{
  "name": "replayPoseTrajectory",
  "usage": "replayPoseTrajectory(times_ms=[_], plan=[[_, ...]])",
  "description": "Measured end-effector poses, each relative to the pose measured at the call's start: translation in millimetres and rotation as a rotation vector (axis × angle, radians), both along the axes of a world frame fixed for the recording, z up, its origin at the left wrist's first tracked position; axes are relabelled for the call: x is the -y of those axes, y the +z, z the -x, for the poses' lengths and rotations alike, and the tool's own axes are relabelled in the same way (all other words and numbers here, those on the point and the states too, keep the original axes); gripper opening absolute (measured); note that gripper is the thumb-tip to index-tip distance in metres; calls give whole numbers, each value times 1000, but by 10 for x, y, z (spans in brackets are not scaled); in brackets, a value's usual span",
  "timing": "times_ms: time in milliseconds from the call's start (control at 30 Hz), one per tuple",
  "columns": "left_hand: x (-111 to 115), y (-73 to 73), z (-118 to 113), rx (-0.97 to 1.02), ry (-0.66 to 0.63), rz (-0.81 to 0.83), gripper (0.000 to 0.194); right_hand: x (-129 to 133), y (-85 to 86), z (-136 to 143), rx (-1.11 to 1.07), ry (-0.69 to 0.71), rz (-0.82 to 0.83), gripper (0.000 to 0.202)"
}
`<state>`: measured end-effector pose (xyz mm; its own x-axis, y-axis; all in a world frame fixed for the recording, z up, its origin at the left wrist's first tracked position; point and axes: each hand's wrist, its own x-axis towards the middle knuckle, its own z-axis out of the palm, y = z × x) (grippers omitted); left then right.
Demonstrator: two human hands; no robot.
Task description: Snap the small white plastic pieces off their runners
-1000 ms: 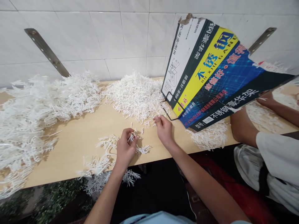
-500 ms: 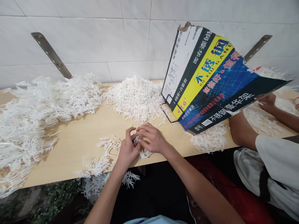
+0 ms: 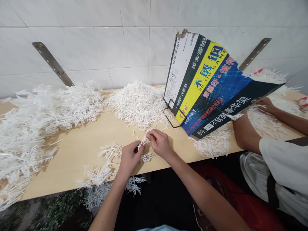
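Over the front of the wooden board, my left hand [image 3: 130, 157] pinches a small white plastic sprig [image 3: 143, 140] between thumb and fingers. My right hand [image 3: 160, 143] is closed, thumb against forefinger, at the sprig's upper end; what lies inside its curled fingers is hidden. More white branching pieces [image 3: 111, 152] lie beside and under my left hand, some hanging over the front edge. Behind my hands rises a heap of small white bits [image 3: 141, 104]. A larger pile of long white branched strands [image 3: 48, 109] covers the board's left side.
A printed cardboard sheet [image 3: 204, 86] leans upright at the right, with a black wire stand [image 3: 174, 120] at its foot. Beyond it, another person's arm [image 3: 247, 130] rests near more white pieces [image 3: 214, 142]. Metal brackets [image 3: 53, 62] are fixed on the tiled wall.
My hands were close together around the sprig; now my right hand has drawn slightly away to the right, its fingers curled in. The view has shifted a little.
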<state>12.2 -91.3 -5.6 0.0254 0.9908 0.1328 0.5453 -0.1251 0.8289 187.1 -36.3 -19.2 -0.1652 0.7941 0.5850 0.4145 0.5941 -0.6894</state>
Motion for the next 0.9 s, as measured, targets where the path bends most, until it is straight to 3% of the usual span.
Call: replayPoseTrajectory(times_ms=[100,167,233,400,467,667,733,833,900], plan=[[12,-18,6,-22,-32,-14,36,-69,-36,-66,-173,-283,117,32],[15,-29,7,-43,-43,-10,36,-99,-15,-106,-204,-363,143,31],[11,-38,5,-55,-55,-10,36,-91,47,-123,-99,-236,84,29],[-2,-63,11,-15,-39,-4,33,15,170,-83,234,352,-109,36],[-2,-64,11,-11,-47,-3,29,38,139,-59,296,387,-153,26],[6,-22,-13,-13,-78,-12,45,33,-17,-61,218,28,-136,33],[8,-19,-11,4,-69,5,47,12,-30,-88,150,-78,-89,33],[12,-28,-2,-23,-82,2,47,-27,-5,-118,-33,-348,31,38],[13,-37,2,-18,-75,-6,46,-33,44,-110,-65,-349,69,35]])
